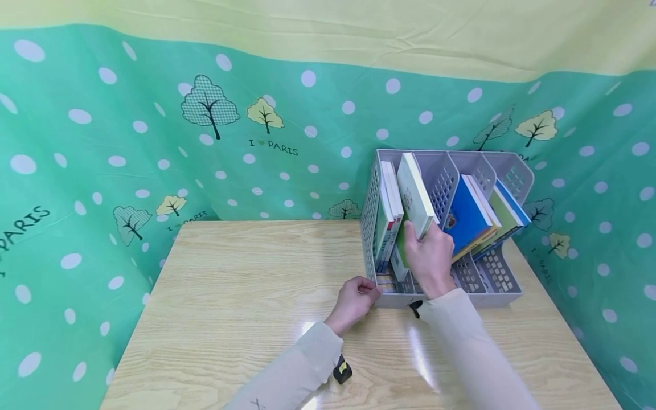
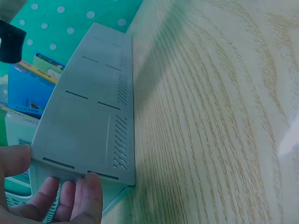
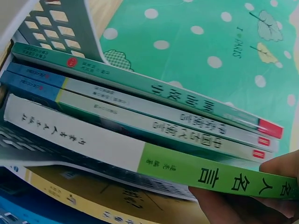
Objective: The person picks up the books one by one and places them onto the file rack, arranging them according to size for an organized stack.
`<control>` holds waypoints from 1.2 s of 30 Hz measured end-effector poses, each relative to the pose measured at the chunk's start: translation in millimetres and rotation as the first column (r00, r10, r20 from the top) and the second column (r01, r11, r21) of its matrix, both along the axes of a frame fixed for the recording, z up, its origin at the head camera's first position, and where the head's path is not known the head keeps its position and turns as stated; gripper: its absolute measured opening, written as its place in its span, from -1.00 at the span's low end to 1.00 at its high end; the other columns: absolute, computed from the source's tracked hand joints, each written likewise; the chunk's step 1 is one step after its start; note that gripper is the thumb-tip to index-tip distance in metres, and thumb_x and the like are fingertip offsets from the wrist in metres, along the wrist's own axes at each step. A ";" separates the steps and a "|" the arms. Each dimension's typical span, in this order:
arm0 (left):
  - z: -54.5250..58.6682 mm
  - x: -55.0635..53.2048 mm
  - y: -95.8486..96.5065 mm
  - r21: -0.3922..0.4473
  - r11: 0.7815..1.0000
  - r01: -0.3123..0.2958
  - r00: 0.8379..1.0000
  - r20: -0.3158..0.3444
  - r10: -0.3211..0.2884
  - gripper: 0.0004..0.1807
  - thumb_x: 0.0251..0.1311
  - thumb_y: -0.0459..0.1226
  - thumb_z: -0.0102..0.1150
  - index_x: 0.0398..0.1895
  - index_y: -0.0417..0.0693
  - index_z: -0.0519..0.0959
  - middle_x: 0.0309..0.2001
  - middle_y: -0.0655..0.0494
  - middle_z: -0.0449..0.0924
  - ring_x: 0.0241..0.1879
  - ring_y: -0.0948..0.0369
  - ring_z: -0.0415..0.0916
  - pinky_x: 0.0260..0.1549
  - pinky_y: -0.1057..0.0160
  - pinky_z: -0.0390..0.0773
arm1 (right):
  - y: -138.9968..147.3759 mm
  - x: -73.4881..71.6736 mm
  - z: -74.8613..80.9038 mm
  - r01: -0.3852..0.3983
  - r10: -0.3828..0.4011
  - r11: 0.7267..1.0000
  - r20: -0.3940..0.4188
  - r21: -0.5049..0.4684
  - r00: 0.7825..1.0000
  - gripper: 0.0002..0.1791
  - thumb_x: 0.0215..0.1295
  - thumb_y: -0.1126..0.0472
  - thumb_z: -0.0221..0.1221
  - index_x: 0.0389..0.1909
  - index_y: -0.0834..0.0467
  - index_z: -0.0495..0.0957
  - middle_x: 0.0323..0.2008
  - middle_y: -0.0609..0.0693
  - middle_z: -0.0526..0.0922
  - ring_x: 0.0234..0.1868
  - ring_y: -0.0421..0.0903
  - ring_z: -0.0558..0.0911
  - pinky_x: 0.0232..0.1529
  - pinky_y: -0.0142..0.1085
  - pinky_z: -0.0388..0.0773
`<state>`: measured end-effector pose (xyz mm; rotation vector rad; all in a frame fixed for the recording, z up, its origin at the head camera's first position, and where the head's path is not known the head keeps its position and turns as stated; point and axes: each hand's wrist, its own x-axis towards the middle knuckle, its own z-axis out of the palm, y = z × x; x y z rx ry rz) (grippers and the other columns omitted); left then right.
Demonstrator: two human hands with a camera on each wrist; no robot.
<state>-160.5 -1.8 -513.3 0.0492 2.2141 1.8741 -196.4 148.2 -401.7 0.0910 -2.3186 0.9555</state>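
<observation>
My right hand (image 1: pixel 429 256) grips a thick book with a green and white spine (image 3: pixel 140 156), thumb on one side and fingers on the other. In the head view this book (image 1: pixel 414 191) leans in the leftmost compartment of a grey book rack (image 1: pixel 446 300), its top raised above its neighbours. Beside it stand several thinner books (image 3: pixel 154 107), spines outward. With thumb and curled fingers, my left hand (image 1: pixel 353 302) holds the rack's front left corner; in the left wrist view the fingers (image 2: pixel 88 196) lie against the edge of the grey panel (image 2: pixel 84 112).
Blue, yellow and green books (image 1: pixel 468 213) lean in the rack's compartments to the right. The rack stands on the right side of a wooden table (image 1: pixel 246 285). Behind it hangs a green dotted curtain (image 1: pixel 287 125). A small black object (image 1: pixel 342 370) is by my left wrist.
</observation>
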 end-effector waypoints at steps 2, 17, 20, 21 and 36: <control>-0.3 0.2 0.0 -0.008 1.000 0.000 1.000 -0.006 0.000 -0.83 0.18 -0.25 0.24 -0.30 -0.20 0.55 -0.45 0.11 0.50 -0.52 0.28 0.42 -0.58 0.35 0.46 | -0.8 -3.0 -2.4 0.007 -0.007 1.000 0.003 -0.004 1.000 -0.55 0.38 0.12 0.10 0.19 0.28 0.45 -0.08 0.31 0.64 -0.54 0.10 0.69 -0.80 -0.28 0.47; -0.2 -0.5 0.2 -0.032 0.999 -0.004 1.000 -0.022 0.003 -0.81 0.18 -0.24 0.24 -0.30 -0.21 0.56 -0.44 0.11 0.53 -0.48 0.30 0.45 -0.52 0.35 0.48 | -8.9 -16.4 -12.6 0.051 -0.044 0.996 0.086 -0.078 0.995 -0.55 0.40 0.09 0.07 0.21 0.22 0.43 -0.13 0.29 0.66 -0.44 0.14 0.70 -0.67 -0.15 0.59; -0.9 -1.0 0.6 -0.036 0.999 -0.002 1.000 -0.021 0.002 -0.81 0.19 -0.23 0.24 -0.29 -0.21 0.57 -0.44 0.12 0.54 -0.47 0.31 0.46 -0.50 0.36 0.49 | -9.7 -18.4 -16.2 0.053 -0.043 0.994 0.102 -0.098 0.994 -0.52 0.41 0.06 0.06 0.27 0.17 0.38 0.00 0.29 0.61 -0.24 0.21 0.69 -0.47 -0.03 0.65; -1.2 -1.0 0.7 -0.035 0.999 -0.002 1.000 -0.021 0.002 -0.81 0.18 -0.23 0.24 -0.29 -0.21 0.57 -0.44 0.12 0.54 -0.47 0.31 0.47 -0.49 0.36 0.49 | -9.8 -19.3 -17.8 0.057 -0.046 0.993 0.102 -0.104 0.994 -0.52 0.41 0.05 0.06 0.26 0.17 0.39 0.01 0.28 0.60 -0.21 0.22 0.69 -0.42 0.00 0.65; 1.7 -0.8 -2.0 -0.047 0.999 0.002 0.999 -0.050 -0.004 -0.83 0.17 -0.26 0.24 -0.31 -0.22 0.61 -0.45 0.15 0.55 -0.46 0.33 0.46 -0.48 0.39 0.51 | -13.8 -31.1 -35.1 0.073 -0.069 0.992 0.046 -0.101 0.997 -0.56 0.39 0.13 0.09 0.26 0.08 0.41 0.01 0.23 0.62 -0.14 0.20 0.67 -0.24 0.07 0.62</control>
